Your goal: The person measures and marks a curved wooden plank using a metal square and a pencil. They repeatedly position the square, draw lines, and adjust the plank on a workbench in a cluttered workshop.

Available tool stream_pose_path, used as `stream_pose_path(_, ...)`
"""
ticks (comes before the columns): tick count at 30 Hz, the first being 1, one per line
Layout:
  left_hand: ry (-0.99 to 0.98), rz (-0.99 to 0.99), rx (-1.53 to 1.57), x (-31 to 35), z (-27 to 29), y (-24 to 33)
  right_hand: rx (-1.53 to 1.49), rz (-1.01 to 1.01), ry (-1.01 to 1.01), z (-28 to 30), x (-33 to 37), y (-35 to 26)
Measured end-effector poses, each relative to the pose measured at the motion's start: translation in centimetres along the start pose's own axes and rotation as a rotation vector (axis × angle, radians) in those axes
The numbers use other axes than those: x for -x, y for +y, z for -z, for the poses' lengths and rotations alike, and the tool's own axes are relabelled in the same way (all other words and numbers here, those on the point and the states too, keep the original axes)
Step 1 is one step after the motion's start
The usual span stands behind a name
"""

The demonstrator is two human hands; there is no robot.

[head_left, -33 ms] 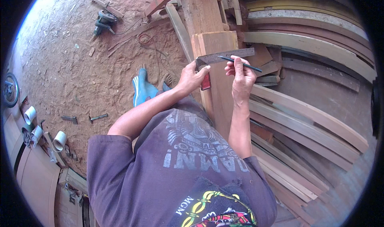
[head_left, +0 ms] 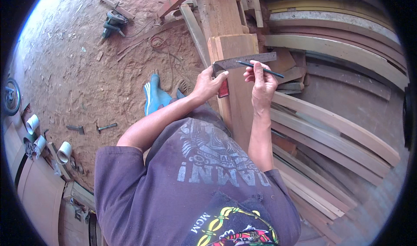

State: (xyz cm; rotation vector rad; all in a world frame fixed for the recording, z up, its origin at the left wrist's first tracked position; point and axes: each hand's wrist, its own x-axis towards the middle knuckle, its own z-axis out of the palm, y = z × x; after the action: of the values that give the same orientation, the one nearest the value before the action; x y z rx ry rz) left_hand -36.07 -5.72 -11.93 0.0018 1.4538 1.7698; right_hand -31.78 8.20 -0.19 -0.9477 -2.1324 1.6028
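A metal square lies across the board near its far edge — blade overhanging the right edge, red handle along the left, pinched by the left hand — while the right hand pinches a dark pencil above the blade.

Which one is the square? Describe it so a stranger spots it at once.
Find the timber beam in the upper middle. The left hand holds the square across it. Unlike the thin pencil, it is flat, metallic, L-shaped and partly red.
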Motion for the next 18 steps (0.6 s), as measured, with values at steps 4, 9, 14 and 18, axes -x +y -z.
stream_pose_path(4,-0.009,0.054,0.008,-0.2,0.0,-0.3,0.004,-0.027,-0.021,-0.1,-0.7,0.6)
stream_pose_path(9,0.028,-0.131,-0.025,-1.1,0.1,-0.7,0.001,-0.047,-0.019,-0.5,-2.1,1.1)
stream_pose_path(14,-0.009,0.028,0.016,-0.9,0.3,-0.1,0.003,-0.026,-0.047,-0.6,-2.6,1.1)
stream_pose_path(18,-0.013,0.059,0.023,-0.5,0.4,0.9,0.002,-0.026,-0.058,-0.7,-2.9,1.1)
